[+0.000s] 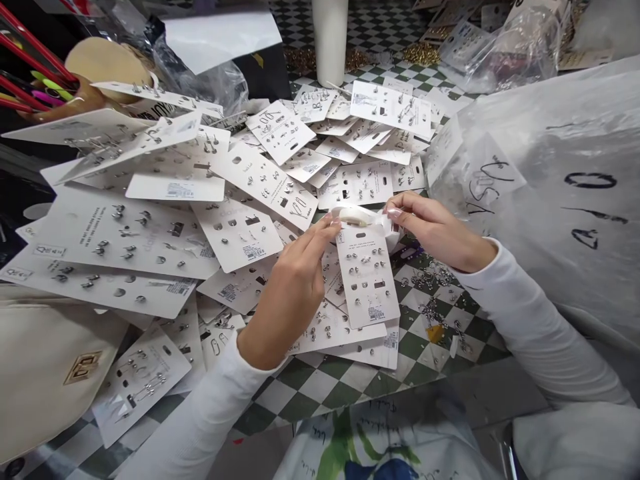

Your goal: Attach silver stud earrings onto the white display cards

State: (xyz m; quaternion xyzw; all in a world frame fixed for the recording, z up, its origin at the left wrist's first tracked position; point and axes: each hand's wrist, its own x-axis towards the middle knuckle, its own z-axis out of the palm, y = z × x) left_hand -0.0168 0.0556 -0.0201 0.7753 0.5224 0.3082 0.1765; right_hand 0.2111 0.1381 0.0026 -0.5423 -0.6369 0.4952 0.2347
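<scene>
A white roll of tape in a small dispenser [357, 215] is between my two hands, at the top edge of an earring card [369, 277]. My left hand [300, 280] is closed, its fingertips at the left side of the tape and by the card's upper left corner; the thumb is largely hidden. Thumb and forefinger of my right hand [435, 230] pinch the right end of the tape dispenser. Small silver studs sit in rows on the card, which lies over other earring cards [340, 327].
Earring cards [270, 180] are heaped across the checkered table [310, 387]. Loose silver pieces [435, 287] lie right of the card. A large plastic bag [545, 173] bulges at right, a cream bag [55, 367] sits at left, and a white cylinder [330, 40] stands behind.
</scene>
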